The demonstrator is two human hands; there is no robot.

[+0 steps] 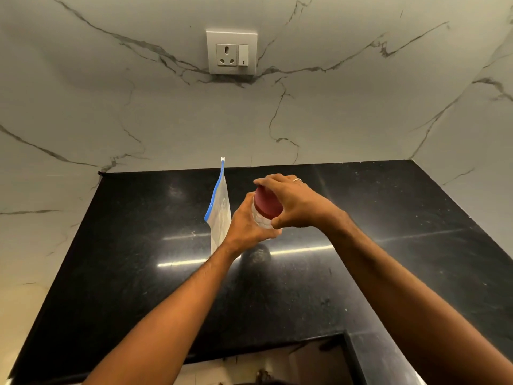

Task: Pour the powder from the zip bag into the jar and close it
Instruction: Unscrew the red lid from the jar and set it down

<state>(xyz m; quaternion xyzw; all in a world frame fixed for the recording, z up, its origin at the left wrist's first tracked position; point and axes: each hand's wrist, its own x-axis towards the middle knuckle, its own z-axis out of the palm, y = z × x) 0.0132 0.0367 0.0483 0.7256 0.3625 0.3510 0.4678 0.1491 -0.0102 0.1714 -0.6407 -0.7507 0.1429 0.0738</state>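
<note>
Clear jar [259, 219] held up off the black desk [388, 245], gripped round its body by the left hand [247, 226] with fingers [273, 234] curled under and about it; red lid [268, 204] on top, clasped from above by the right hand [294, 202], whose fingers [263, 181] wrap over the far rim while the thumb presses the near edge. Both hands closed firmly, one on the jar, one on the lid. Zip bag [220, 215] standing upright just beyond and to the left of the left fingers, blue zip strip running up its edge, partly hidden behind the wrist; powder inside not clearly visible, so how full it is cannot be told. Probably a screw lid, judging by the twisting grasp, though the thread itself is hidden. Jar likely light, rigid plastic or glass, smooth and a little slippery: best held low round the body, as now, with the lid taken at its rim for turning. Whether the lid is going on or coming off cannot be told here, nor whether powder is already in the jar. Bag likely soft, floppy and very light; liable to sag or tip if nudged, so best taken near the top just under the zip strip, with a second grasp at a bottom corner for tipping. Ring [297, 179] on one right finger. Socket plate [231, 52] on the marble wall well beyond both hands.
</note>
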